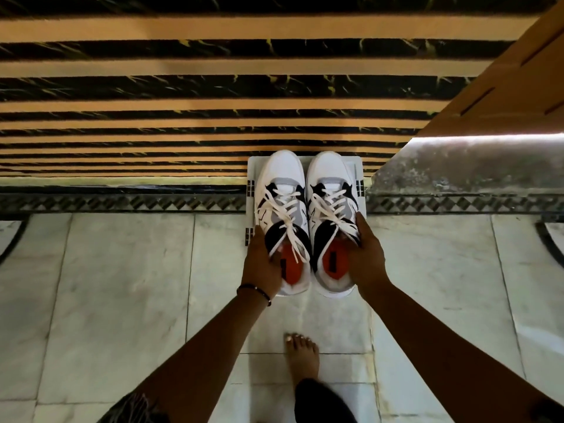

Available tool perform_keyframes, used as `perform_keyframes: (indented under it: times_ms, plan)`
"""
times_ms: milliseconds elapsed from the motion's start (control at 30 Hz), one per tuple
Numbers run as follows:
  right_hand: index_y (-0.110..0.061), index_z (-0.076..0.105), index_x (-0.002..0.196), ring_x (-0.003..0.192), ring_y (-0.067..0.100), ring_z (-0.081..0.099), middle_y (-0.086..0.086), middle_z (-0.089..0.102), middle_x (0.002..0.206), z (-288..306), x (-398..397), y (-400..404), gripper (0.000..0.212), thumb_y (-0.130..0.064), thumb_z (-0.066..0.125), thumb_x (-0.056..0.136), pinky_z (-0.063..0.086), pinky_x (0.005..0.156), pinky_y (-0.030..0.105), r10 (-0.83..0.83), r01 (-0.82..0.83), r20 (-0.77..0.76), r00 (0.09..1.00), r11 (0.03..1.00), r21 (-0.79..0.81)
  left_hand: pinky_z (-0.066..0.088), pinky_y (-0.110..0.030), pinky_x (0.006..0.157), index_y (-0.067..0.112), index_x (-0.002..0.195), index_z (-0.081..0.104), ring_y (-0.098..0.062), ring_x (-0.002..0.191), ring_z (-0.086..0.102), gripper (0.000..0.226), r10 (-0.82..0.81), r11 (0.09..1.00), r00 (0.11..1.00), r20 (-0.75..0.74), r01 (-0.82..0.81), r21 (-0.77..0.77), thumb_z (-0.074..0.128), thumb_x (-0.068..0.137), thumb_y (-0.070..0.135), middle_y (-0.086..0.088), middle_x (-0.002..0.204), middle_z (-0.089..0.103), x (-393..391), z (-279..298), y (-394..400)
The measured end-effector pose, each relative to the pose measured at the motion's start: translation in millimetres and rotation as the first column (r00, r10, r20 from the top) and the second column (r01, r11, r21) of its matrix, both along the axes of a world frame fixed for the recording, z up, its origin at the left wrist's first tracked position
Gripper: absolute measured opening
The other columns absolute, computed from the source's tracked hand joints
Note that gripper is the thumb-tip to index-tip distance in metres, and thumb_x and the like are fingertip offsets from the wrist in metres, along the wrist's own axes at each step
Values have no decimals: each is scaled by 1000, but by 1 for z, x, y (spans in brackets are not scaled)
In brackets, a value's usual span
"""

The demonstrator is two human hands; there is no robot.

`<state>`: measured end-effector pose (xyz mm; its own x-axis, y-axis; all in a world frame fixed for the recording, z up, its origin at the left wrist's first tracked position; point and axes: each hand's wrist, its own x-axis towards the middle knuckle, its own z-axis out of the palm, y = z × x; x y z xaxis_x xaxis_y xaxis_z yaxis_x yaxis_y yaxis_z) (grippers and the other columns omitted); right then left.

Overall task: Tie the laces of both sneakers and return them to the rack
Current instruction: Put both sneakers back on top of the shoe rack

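**Both sneakers gripped at the rack, laces loose or tied not clear**

Head view: at the frame's centre, the left sneaker [282, 221] and right sneaker [334, 221] sit side by side, toes toward the top of the frame, on a small white rack [359, 172]. The left hand [262, 264] is clamped on the outer collar of the left sneaker, and the right hand [367, 257] is clamped on the outer side of the right one. White laces [287, 218] cross both tongues with ends trailing toward the orange insoles; whether any bow is tied cannot be told.

Judged from this, a clean step means keeping both shoes level and together, with lace ends clear of the fingers.

The rack's front edge meets the staircase [183, 117] at the top; a wooden panel [503, 87] crowds the upper right. Open marble floor [122, 300] lies lower left, with a bare foot [302, 352] directly below the shoes.
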<state>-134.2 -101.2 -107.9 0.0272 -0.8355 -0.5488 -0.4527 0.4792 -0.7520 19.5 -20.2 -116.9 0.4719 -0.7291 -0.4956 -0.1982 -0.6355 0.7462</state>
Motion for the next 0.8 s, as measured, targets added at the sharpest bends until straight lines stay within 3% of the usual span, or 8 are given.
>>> perform_keyframes:
  times_ms: [133, 300, 433, 600, 700, 800]
  plan:
    - [-28, 36, 139, 113, 19, 54, 4, 58, 128, -8, 9, -10, 54, -9, 47, 90, 41, 94, 29, -23, 23, -2, 1000, 999, -39, 26, -29, 112, 30, 132, 32, -25, 137, 34, 47, -15, 998, 1000, 23, 16, -57, 43, 92, 8, -11, 148, 35, 0, -5, -12]
    - [-22, 40, 138, 114, 17, 53, 4, 58, 129, -11, 13, -26, 58, -4, 52, 84, 41, 96, 30, -40, 39, -19, 999, 998, -43, 38, -43, 108, 19, 137, 38, -29, 125, 49, 49, 20, 1000, 999, 45, -20, 1, 50, 89, 19, -14, 133, 54, 17, -22, -23]
    - [-22, 43, 136, 113, 21, 57, 5, 61, 126, -13, 14, -25, 59, -2, 53, 81, 45, 95, 33, -49, 47, -34, 998, 998, -47, 40, -33, 103, 21, 136, 40, -28, 120, 53, 49, 28, 999, 998, 51, -30, 32, 52, 88, 17, -14, 127, 58, 21, -23, -23]
    - [-22, 44, 135, 106, 18, 58, 4, 61, 125, -14, 14, -29, 61, -3, 58, 79, 41, 84, 26, -46, 45, -25, 999, 999, -27, 42, -36, 103, 21, 133, 43, -30, 116, 55, 45, 15, 999, 994, 107, -18, 28, 51, 88, 18, -14, 123, 61, 23, -23, -26]
    - [-22, 43, 134, 101, 15, 55, 2, 60, 123, -11, 13, -33, 64, -4, 62, 76, 39, 83, 25, 13, -13, -42, 999, 1000, -8, 41, -30, 93, 23, 133, 42, -31, 111, 57, 44, -35, 999, 992, 124, 29, 45, 49, 89, 22, -14, 118, 62, 23, -19, -27]
    - [-20, 48, 126, 97, 19, 58, 3, 63, 109, -2, 11, -37, 55, -7, 65, 75, 41, 80, 28, 98, -98, -31, 995, 995, -12, 40, -30, 88, 21, 130, 41, -32, 112, 56, 43, -96, 995, 991, 98, 92, 42, 50, 88, 26, -14, 121, 61, 28, -18, -32]
